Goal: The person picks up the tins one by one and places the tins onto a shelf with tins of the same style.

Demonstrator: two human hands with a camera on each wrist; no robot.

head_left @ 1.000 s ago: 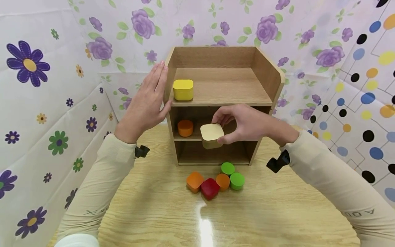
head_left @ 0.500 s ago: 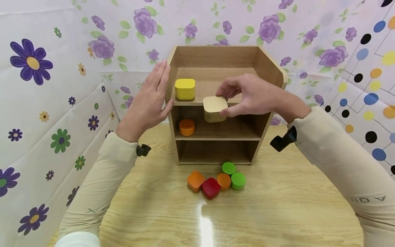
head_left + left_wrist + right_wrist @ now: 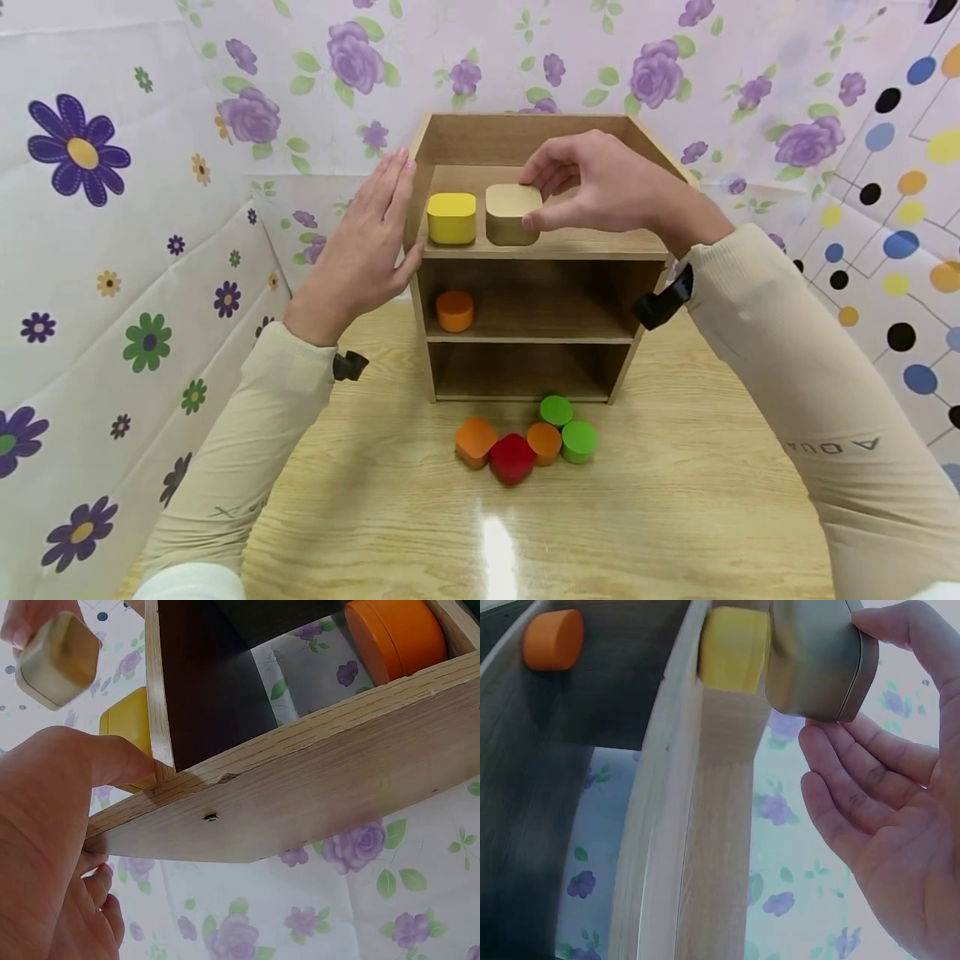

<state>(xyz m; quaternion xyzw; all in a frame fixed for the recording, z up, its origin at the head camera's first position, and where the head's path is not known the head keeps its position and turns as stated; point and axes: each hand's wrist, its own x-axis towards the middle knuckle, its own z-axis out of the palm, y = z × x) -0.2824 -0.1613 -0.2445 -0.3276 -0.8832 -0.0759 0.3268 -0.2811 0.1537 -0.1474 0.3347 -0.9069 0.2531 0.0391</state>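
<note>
In the head view, my right hand (image 3: 603, 183) pinches a small beige box (image 3: 512, 218) with rounded corners between thumb and fingers. A seam runs near its top in the right wrist view. The box is over the front part of the top shelf (image 3: 585, 242), beside a similar yellow box (image 3: 452, 220). My left hand (image 3: 360, 237) rests along the left side panel of the wooden shelf unit, fingers straight and together, thumb at the front edge. In the left wrist view, that thumb lies by the board's edge (image 3: 210, 776).
A round orange box (image 3: 454, 311) stands at the left of the middle shelf. On the table (image 3: 360, 500) before the unit are an orange square box (image 3: 476, 442), a red one (image 3: 513, 458), a round orange one (image 3: 543, 442) and two round green ones (image 3: 578, 441). Patterned cloth surrounds the table.
My right hand has raised the beige box from in front of the middle shelf to the top shelf, beside the yellow box. The left hand has stayed on the side panel.
</note>
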